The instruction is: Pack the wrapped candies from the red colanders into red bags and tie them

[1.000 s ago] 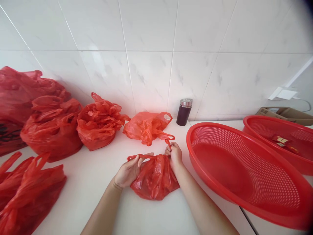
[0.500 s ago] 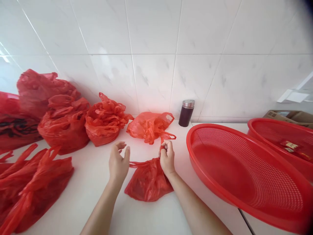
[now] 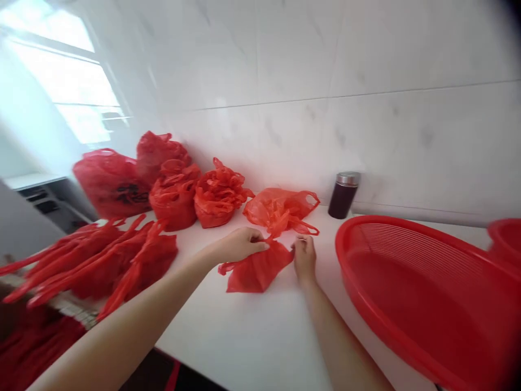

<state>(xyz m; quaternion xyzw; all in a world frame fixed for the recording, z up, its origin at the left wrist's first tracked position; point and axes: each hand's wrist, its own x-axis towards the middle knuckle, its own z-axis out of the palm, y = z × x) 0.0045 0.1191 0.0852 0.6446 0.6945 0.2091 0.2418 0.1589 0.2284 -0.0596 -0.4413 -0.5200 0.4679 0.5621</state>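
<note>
A small red plastic bag [image 3: 258,271] lies in front of me on the white table, its lower part spread out. My left hand [image 3: 241,244] reaches across from the left and pinches the bag's gathered upper part between thumb and fingers. At the bag's right corner, my right hand [image 3: 304,256] has its fingers curled and appears to pinch the edge; the fingertips are partly hidden. Just behind both hands, a crumpled lighter red bag [image 3: 279,209] rests with its handle loops towards the right.
Several filled red bags [image 3: 175,198] stand by the tiled wall. Flat red bags with long handles [image 3: 122,260] overlap the table's left edge. A dark flask with a silver lid [image 3: 343,196] stands behind a large red plastic basket [image 3: 407,293] on the right.
My view has turned left, showing the window. My left hand has gone from free and open to gripping the bag's top. My right hand has moved from the handle to the bag's right corner.
</note>
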